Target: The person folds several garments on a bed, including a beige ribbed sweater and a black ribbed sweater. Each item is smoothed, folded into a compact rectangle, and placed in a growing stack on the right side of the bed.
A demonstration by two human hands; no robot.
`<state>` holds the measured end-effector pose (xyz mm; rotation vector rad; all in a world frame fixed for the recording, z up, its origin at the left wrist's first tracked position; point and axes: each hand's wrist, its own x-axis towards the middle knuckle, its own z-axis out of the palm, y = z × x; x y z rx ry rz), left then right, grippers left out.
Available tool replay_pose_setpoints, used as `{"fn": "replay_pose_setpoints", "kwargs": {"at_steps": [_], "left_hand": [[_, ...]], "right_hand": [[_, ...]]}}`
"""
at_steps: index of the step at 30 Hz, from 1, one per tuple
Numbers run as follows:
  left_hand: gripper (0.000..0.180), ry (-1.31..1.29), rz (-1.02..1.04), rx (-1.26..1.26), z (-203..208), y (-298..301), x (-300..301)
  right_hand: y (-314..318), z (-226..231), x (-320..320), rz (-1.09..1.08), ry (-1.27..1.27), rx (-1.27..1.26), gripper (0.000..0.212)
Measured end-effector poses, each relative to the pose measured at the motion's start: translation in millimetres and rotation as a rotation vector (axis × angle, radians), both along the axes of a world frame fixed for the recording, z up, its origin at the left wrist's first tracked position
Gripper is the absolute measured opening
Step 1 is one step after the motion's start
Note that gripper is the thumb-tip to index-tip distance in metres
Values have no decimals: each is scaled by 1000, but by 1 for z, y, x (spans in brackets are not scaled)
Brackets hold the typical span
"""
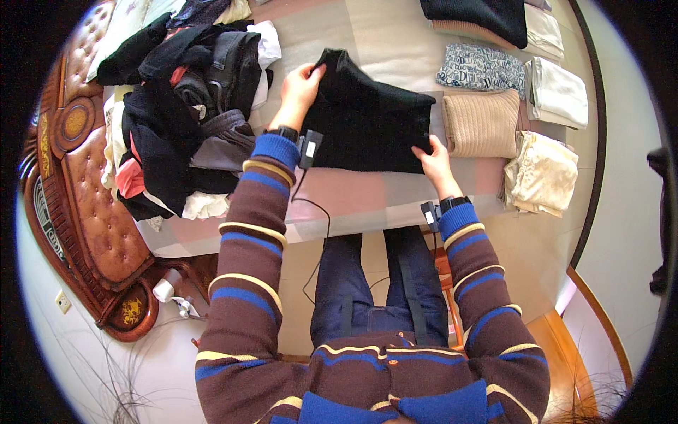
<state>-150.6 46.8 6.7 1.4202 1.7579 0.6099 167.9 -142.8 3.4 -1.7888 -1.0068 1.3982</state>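
Observation:
A black knitted garment [367, 124] lies partly folded on the bed, in front of me. My left hand [300, 88] pinches its upper left corner, which is lifted a little. At its right edge, my right hand [436, 164] grips the cloth between thumb and fingers. Just right of the garment sits a folded beige ribbed knit [482, 124], close to my right hand. To the left, beyond my left forearm, rises a loose heap of mostly dark clothes [166, 134]. Which kind of garment the black one is, I cannot tell.
Folded stacks line the bed's right side: a patterned blue-white cloth [480, 67], white clothes [556, 92], cream clothes [542, 173] and a dark pile [480, 21]. A carved wooden headboard [106, 191] stands left. A cable [327, 226] hangs from my left wrist.

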Motion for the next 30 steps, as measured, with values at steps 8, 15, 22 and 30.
{"fn": "replay_pose_setpoints", "kwargs": {"at_steps": [8, 15, 22, 30], "left_hand": [[24, -527, -508, -390, 13, -62, -2], [20, 333, -913, 81, 10, -165, 2], [28, 381, -707, 197, 11, -184, 15], [34, -116, -431, 303, 127, -145, 34]], "right_hand": [[-55, 60, 7, 804, -119, 56, 49], [-97, 28, 11, 757, -118, 97, 28], [-103, 22, 2, 760, -168, 92, 33], [7, 100, -28, 508, -461, 475, 72]]}}
